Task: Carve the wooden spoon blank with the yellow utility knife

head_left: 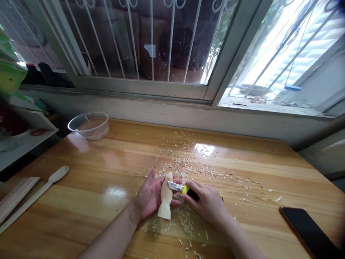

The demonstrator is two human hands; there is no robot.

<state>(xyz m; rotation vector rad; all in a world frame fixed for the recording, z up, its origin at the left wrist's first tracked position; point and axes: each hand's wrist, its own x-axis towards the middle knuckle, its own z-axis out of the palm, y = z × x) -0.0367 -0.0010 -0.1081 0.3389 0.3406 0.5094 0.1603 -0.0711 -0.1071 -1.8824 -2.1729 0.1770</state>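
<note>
On table (107, 172), knife (179, 187) against wood piece (166, 196)

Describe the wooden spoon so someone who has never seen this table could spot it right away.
Look at the wooden table, at its near left corner. The wooden spoon lies there beside a flat wooden slat. Unlike the slat, it has a rounded bowl and a long thin handle.

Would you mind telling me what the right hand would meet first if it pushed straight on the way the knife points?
The right hand aims its knife leftward, blade tip already at the wooden carving; that comes first, with the left hand just behind it.
</note>
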